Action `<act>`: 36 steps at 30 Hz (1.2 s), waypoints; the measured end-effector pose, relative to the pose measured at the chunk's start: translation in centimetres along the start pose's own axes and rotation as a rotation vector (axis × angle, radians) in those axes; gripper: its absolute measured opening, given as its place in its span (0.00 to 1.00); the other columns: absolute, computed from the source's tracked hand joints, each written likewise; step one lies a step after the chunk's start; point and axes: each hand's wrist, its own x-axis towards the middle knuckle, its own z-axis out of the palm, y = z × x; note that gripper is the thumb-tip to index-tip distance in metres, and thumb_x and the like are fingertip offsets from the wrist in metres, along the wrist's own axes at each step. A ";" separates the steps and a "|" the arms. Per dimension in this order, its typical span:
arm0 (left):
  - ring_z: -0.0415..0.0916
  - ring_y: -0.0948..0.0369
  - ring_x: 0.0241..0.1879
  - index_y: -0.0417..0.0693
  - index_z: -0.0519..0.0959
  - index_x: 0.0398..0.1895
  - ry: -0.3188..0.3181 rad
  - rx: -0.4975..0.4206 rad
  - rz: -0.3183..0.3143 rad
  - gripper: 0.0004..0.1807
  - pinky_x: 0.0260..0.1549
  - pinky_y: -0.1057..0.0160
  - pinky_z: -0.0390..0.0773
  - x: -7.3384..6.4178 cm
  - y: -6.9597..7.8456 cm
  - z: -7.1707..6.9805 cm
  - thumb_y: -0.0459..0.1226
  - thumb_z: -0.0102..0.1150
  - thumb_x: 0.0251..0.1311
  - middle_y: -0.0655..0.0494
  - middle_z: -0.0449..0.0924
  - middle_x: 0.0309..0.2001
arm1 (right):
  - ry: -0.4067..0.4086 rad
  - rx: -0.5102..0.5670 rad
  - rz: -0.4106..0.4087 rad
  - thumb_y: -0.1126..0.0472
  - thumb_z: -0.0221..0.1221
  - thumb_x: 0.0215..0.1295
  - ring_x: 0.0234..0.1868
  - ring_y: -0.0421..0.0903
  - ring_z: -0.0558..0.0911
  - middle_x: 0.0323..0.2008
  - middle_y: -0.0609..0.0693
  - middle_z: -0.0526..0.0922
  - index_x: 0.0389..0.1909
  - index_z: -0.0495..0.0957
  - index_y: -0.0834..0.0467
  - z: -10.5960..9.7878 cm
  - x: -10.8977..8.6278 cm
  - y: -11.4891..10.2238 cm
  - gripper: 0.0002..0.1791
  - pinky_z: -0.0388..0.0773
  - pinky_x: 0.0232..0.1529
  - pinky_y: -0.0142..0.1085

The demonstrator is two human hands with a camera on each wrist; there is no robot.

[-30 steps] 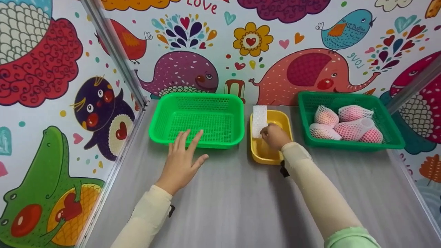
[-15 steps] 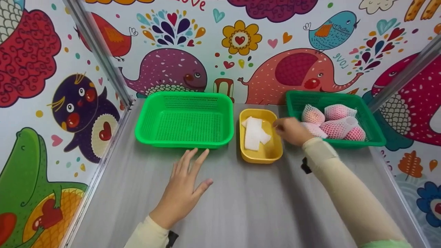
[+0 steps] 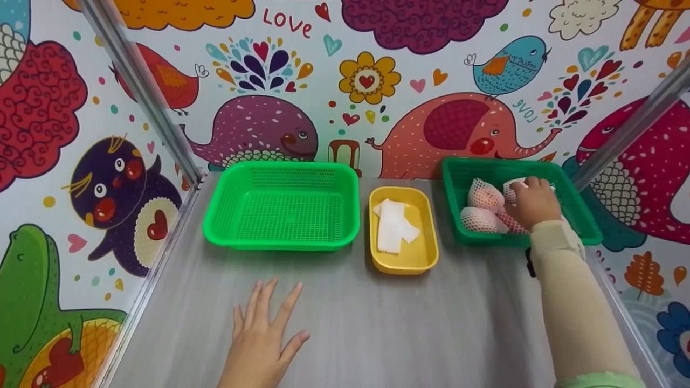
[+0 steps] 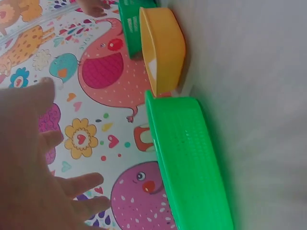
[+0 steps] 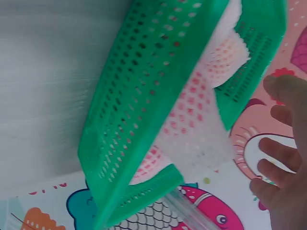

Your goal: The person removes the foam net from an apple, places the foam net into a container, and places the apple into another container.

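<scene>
My right hand (image 3: 539, 203) is over the dark green basket (image 3: 485, 239), above pink fruits in white foam nets that look like peaches (image 3: 485, 195). In the right wrist view its fingers (image 5: 278, 153) are spread and apart from the netted peach (image 5: 189, 108), whose loose net end sticks up past the rim. Part of the fruit is hidden under this hand in the head view. My left hand (image 3: 264, 334), fingers spread and holding nothing, hovers over the table in front of the bright green basket (image 3: 283, 243). White foam nets (image 3: 391, 231) lie in the small yellow basket (image 3: 404, 265).
The three baskets stand in a row along the back wall (image 3: 356, 145), which has printed cartoon animals. Metal corner posts (image 3: 145, 97) rise at both sides of the grey table (image 3: 404, 328). In the left wrist view the yellow basket (image 4: 170, 52) stands beside the bright green one.
My right hand has let go of a white foam net in the yellow basket and moved right, over the peaches. The left hand has drawn back toward me from the bright green basket.
</scene>
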 end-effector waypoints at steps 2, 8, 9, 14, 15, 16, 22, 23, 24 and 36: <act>0.55 0.30 0.78 0.64 0.63 0.86 0.005 0.048 -0.021 0.42 0.57 0.11 0.58 -0.4 -0.3 0.1 0.59 0.65 0.73 0.37 0.61 0.79 | 0.000 -0.001 -0.014 0.67 0.72 0.68 0.68 0.80 0.66 0.65 0.79 0.73 0.65 0.78 0.73 0.3 0.0 0.6 0.28 0.64 0.66 0.75; 0.55 0.30 0.79 0.61 0.65 0.85 -0.011 0.044 -0.073 0.42 0.59 0.11 0.57 -0.2 -1.0 0.3 0.58 0.66 0.72 0.35 0.61 0.78 | -0.107 0.069 -0.013 0.67 0.72 0.70 0.60 0.78 0.78 0.60 0.78 0.80 0.65 0.79 0.73 0.7 0.2 0.6 0.26 0.72 0.61 0.73; 0.55 0.29 0.78 0.61 0.65 0.85 -0.014 0.040 -0.079 0.42 0.58 0.11 0.57 -0.2 -1.1 0.3 0.59 0.66 0.73 0.35 0.62 0.78 | -0.146 0.083 0.009 0.65 0.71 0.71 0.60 0.78 0.79 0.60 0.77 0.80 0.67 0.78 0.72 0.7 0.1 0.5 0.27 0.72 0.61 0.73; 0.58 0.29 0.77 0.60 0.66 0.84 -0.014 0.047 -0.096 0.41 0.56 0.10 0.58 0.0 -1.7 0.6 0.59 0.65 0.73 0.35 0.63 0.77 | -0.280 0.111 0.076 0.58 0.67 0.77 0.65 0.83 0.71 0.67 0.81 0.71 0.77 0.67 0.71 0.4 -0.8 0.2 0.36 0.65 0.62 0.77; 0.58 0.29 0.77 0.59 0.66 0.84 -0.012 0.050 -0.100 0.41 0.55 0.10 0.59 0.1 -1.8 0.6 0.59 0.65 0.73 0.35 0.63 0.77 | -0.282 0.088 0.070 0.58 0.67 0.77 0.66 0.85 0.69 0.67 0.83 0.70 0.77 0.66 0.71 0.3 -1.0 0.2 0.37 0.63 0.62 0.79; 0.58 0.29 0.76 0.59 0.66 0.84 -0.011 0.051 -0.103 0.41 0.55 0.10 0.59 0.1 -1.9 0.6 0.58 0.66 0.73 0.35 0.63 0.77 | -0.280 0.070 0.058 0.58 0.67 0.76 0.66 0.87 0.65 0.67 0.84 0.68 0.77 0.66 0.72 0.3 -1.1 0.2 0.37 0.61 0.62 0.80; 0.57 0.28 0.77 0.57 0.66 0.84 -0.011 0.035 -0.114 0.42 0.55 0.10 0.59 0.8 -2.0 0.6 0.56 0.68 0.72 0.32 0.63 0.76 | -0.268 -0.033 0.040 0.59 0.70 0.72 0.68 0.91 0.58 0.64 0.84 0.72 0.72 0.72 0.74 0.2 -0.8 0.5 0.35 0.51 0.64 0.84; 0.57 0.28 0.77 0.57 0.66 0.85 -0.014 0.032 -0.116 0.42 0.55 0.10 0.59 0.8 -2.0 0.6 0.56 0.68 0.72 0.32 0.63 0.77 | -0.279 -0.047 0.043 0.59 0.70 0.72 0.68 0.91 0.59 0.63 0.84 0.73 0.70 0.73 0.74 0.2 -0.8 0.6 0.34 0.50 0.64 0.85; 0.56 0.28 0.77 0.57 0.65 0.85 -0.017 0.029 -0.117 0.43 0.55 0.10 0.59 0.9 -2.0 0.6 0.56 0.68 0.72 0.32 0.63 0.77 | -0.291 -0.056 0.046 0.59 0.70 0.71 0.67 0.91 0.59 0.62 0.83 0.74 0.68 0.75 0.75 0.2 -0.7 0.6 0.33 0.49 0.64 0.85; 0.57 0.27 0.77 0.58 0.63 0.86 0.021 0.019 -0.106 0.44 0.55 0.11 0.60 0.7 -2.3 1.1 0.53 0.70 0.71 0.32 0.63 0.76 | -0.357 -0.155 0.036 0.59 0.77 0.60 0.59 0.89 0.67 0.55 0.86 0.74 0.65 0.76 0.71 1.0 0.1 0.3 0.36 0.58 0.62 0.85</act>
